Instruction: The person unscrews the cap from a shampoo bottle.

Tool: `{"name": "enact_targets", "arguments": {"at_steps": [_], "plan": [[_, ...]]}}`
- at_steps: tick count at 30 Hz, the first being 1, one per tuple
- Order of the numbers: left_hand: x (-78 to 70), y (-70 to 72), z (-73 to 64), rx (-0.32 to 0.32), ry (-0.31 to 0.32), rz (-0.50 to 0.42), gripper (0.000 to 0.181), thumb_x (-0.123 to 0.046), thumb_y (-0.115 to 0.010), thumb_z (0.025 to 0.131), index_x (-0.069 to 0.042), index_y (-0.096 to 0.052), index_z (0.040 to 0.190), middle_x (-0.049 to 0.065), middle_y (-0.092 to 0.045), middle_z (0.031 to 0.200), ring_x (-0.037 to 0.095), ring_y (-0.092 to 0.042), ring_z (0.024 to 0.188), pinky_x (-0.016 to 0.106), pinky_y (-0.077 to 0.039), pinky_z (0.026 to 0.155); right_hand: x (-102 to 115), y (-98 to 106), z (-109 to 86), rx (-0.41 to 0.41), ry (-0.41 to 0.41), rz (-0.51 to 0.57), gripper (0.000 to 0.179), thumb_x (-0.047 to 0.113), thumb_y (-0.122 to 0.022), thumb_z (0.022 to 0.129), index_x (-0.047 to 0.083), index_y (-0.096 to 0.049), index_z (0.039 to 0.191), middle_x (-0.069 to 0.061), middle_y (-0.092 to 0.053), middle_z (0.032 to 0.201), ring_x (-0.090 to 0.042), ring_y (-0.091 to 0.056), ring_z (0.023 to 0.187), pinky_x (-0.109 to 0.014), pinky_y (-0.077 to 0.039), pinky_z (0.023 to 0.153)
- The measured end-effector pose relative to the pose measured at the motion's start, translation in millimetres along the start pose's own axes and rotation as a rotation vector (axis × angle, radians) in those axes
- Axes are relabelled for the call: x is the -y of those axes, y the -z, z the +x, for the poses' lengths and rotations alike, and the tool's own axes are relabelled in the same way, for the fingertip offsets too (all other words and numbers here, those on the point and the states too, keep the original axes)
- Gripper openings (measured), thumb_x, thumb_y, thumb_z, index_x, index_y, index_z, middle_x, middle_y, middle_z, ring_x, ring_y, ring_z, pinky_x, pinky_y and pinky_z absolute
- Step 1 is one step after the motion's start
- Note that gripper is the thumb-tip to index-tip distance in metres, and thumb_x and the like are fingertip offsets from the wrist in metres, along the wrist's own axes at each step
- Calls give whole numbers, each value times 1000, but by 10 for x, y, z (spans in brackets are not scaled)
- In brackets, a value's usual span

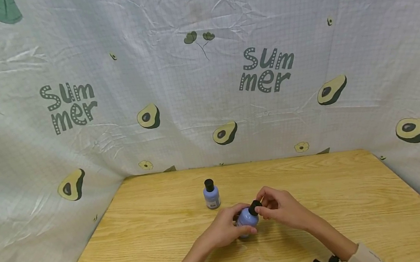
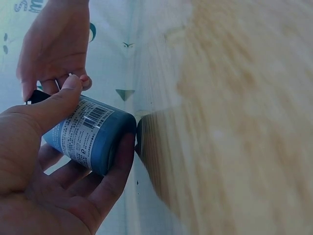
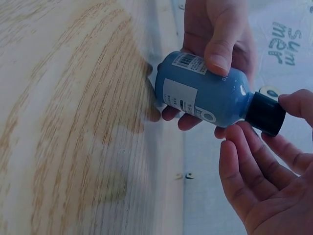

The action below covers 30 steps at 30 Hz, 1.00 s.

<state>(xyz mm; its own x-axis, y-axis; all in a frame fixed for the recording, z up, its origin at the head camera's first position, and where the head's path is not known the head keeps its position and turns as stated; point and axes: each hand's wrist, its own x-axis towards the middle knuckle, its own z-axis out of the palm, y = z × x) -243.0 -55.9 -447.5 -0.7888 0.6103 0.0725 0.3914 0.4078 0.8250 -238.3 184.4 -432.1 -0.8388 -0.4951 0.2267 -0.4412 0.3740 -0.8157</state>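
A small lavender-blue bottle [image 1: 247,219] with a black cap [image 1: 255,207] leans to the right just over the table. My left hand [image 1: 226,228] grips its body, thumb on the near side and fingers around the far side. The label with a barcode [image 2: 98,115] shows in the left wrist view, beside the left thumb. My right hand [image 1: 285,209] pinches the black cap between thumb and index finger; in the right wrist view its other fingers [image 3: 249,171] lie below the bottle's neck. The cap sits on the bottle's neck.
A second lavender-blue bottle [image 1: 212,197] with a black cap stands upright on the wooden table [image 1: 146,224], behind and left of the hands. A pale curtain [image 1: 173,79] with avocado and "summer" prints hangs along the table's back and sides.
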Motion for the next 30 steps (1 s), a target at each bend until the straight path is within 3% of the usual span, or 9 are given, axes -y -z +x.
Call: {"name": "enact_targets", "arguments": {"at_steps": [7,17,26,30], "plan": [[9,-1,-1,1,0,-1,52,-25,-79,93,-19,-61,142,3,-70,129,12,-68,111,24,-54,89,0,14,0,23,35,20,26,19,-65,103,6,-60,126,-9,-68,84,-31,-68,71,-27,-56,65],[-6,6,-1,7,-2,-14,53,-24,-79,93,-16,-61,142,6,-70,129,11,-68,109,23,-54,88,-12,-4,8,-21,-23,-17,19,27,-67,102,9,-62,108,-10,-70,86,-27,-67,71,-25,-53,63],[27,-7,4,1,-5,6,51,-26,-80,93,-18,-62,140,4,-71,128,11,-68,109,24,-54,89,0,-2,-6,11,18,7,20,20,-66,102,8,-62,117,-9,-69,84,-30,-67,70,-26,-54,63],[25,-2,15,0,-1,10,53,-27,-80,93,-16,-61,142,5,-71,128,10,-68,108,23,-54,88,-6,-5,1,-6,-2,-1,21,24,-67,102,8,-61,116,-10,-69,85,-28,-68,71,-26,-54,62]]}}
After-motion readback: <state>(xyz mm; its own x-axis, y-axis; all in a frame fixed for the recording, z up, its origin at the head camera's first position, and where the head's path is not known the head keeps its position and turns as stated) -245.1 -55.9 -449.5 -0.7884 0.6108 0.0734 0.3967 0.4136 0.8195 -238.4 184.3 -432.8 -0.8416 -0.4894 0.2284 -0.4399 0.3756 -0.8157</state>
